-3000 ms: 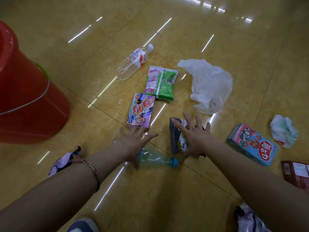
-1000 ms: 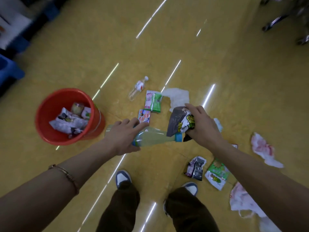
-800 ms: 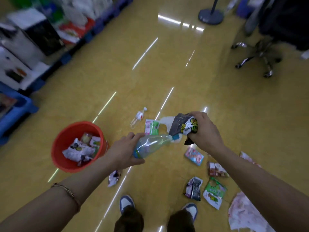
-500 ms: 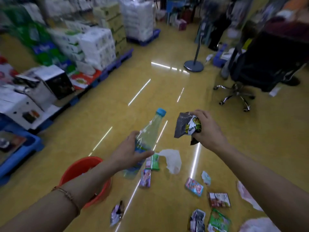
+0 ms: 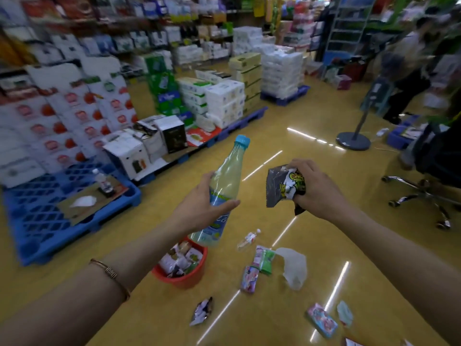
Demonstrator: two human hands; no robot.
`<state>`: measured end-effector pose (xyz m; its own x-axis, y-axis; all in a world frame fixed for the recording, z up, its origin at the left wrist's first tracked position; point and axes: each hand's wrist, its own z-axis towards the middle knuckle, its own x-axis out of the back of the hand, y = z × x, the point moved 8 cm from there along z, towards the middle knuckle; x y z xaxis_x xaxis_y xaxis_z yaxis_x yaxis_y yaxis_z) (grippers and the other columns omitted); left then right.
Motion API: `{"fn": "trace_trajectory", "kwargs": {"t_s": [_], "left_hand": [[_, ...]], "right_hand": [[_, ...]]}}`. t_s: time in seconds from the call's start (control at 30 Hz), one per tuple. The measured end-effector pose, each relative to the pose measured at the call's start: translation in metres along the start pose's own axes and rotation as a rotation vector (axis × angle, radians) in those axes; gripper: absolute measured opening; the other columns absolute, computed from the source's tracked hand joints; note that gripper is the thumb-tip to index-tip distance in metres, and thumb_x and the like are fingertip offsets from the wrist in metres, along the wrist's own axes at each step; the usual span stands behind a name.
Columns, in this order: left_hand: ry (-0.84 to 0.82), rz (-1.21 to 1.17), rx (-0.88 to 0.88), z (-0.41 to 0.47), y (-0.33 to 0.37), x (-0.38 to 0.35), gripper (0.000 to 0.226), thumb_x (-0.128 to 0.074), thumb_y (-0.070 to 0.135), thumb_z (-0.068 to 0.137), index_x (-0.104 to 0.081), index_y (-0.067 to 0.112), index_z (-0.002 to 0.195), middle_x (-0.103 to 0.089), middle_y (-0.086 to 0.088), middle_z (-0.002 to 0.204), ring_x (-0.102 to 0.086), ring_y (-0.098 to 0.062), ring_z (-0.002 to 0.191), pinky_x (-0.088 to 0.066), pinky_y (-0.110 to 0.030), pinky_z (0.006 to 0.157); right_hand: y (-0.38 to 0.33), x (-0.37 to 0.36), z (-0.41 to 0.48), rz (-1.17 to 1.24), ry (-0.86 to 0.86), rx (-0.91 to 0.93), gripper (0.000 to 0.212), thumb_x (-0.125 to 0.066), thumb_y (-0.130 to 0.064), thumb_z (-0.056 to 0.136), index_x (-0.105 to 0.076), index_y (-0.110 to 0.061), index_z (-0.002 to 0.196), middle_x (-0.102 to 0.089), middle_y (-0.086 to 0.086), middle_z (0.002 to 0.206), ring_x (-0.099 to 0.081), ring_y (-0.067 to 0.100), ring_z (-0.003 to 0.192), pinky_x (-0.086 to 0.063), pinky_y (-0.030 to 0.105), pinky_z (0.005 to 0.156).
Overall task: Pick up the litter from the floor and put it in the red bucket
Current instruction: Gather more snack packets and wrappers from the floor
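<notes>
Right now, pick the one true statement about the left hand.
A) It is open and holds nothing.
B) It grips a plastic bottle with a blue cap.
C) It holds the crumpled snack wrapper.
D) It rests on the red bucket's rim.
B: the left hand is wrapped round the plastic bottle, blue cap pointing up, while the snack wrapper sits in the right hand.

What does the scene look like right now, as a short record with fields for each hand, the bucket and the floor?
Left hand: grips clear plastic bottle with blue cap
Right hand: grips crumpled dark foil snack packet
Bucket: round red plastic bucket, wrappers inside
Floor: thin white plastic bag, green snack packet, small clear bottle
</notes>
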<state>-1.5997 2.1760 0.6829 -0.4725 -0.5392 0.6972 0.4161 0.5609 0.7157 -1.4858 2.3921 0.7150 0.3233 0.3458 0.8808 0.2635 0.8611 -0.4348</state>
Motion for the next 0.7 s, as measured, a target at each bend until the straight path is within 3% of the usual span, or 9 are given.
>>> {"fn": "trace_trajectory", "kwargs": {"t_s": [0.1,0.2,0.3,0.4,0.5,0.7], "left_hand": [[0.051,0.074,0.091,-0.033,-0.035,0.027,0.088,-0.061,0.071,0.066,-0.020,0.039,0.137,-0.058,0.001,0.114,-0.062,-0.018,0.092,-0.055,-0.043,0.080],[0.083,0.126,0.192,-0.057,-0.070,0.052,0.085,-0.068,0.053,0.074,-0.023,0.026,0.141,-0.053,-0.001,0.121,-0.058,-0.017,0.098,-0.053,-0.040,0.085],[0.102,0.105,0.274,-0.070,-0.103,0.072,0.082,-0.073,0.041,0.076,-0.026,0.017,0.139,-0.045,-0.004,0.129,-0.057,-0.018,0.101,-0.052,-0.033,0.083],[0.097,0.079,0.312,-0.077,-0.131,0.088,0.073,-0.074,0.035,0.076,-0.030,0.016,0.132,-0.045,-0.004,0.122,-0.061,-0.018,0.095,-0.054,-0.033,0.078],[0.071,0.127,0.336,-0.078,-0.166,0.106,0.074,-0.076,0.035,0.074,-0.031,0.017,0.130,-0.046,-0.001,0.122,-0.059,-0.017,0.097,-0.052,-0.034,0.081],[0.011,0.147,0.385,-0.047,-0.250,0.154,0.086,-0.079,0.046,0.068,-0.032,0.017,0.134,-0.049,0.003,0.121,-0.058,-0.013,0.091,-0.050,-0.030,0.074]], "right_hand": [[-0.035,-0.035,0.002,0.038,-0.055,0.070,0.057,-0.070,-0.013,0.076,-0.048,-0.021,0.128,-0.040,-0.003,0.139,-0.054,0.026,0.107,-0.048,0.036,0.079],[-0.069,-0.070,0.000,0.044,-0.107,0.131,0.056,-0.068,-0.016,0.079,-0.048,-0.025,0.130,-0.040,-0.004,0.136,-0.052,0.024,0.108,-0.044,0.031,0.074],[-0.096,-0.104,0.000,0.058,-0.178,0.178,0.058,-0.064,-0.019,0.082,-0.044,-0.033,0.135,-0.035,-0.003,0.139,-0.041,0.025,0.122,-0.047,0.036,0.085],[-0.118,-0.134,0.009,0.022,-0.243,0.191,0.057,-0.060,-0.021,0.085,-0.041,-0.037,0.137,-0.030,-0.004,0.143,-0.035,0.027,0.125,-0.048,0.041,0.087],[-0.142,-0.166,0.022,-0.018,-0.301,0.183,0.058,-0.060,-0.024,0.086,-0.039,-0.038,0.138,-0.026,-0.004,0.146,-0.033,0.029,0.126,-0.048,0.043,0.088],[-0.181,-0.234,0.052,-0.057,-0.380,0.076,0.062,-0.067,-0.028,0.082,-0.041,-0.031,0.138,-0.025,-0.001,0.146,-0.033,0.029,0.128,-0.046,0.040,0.094]]}}
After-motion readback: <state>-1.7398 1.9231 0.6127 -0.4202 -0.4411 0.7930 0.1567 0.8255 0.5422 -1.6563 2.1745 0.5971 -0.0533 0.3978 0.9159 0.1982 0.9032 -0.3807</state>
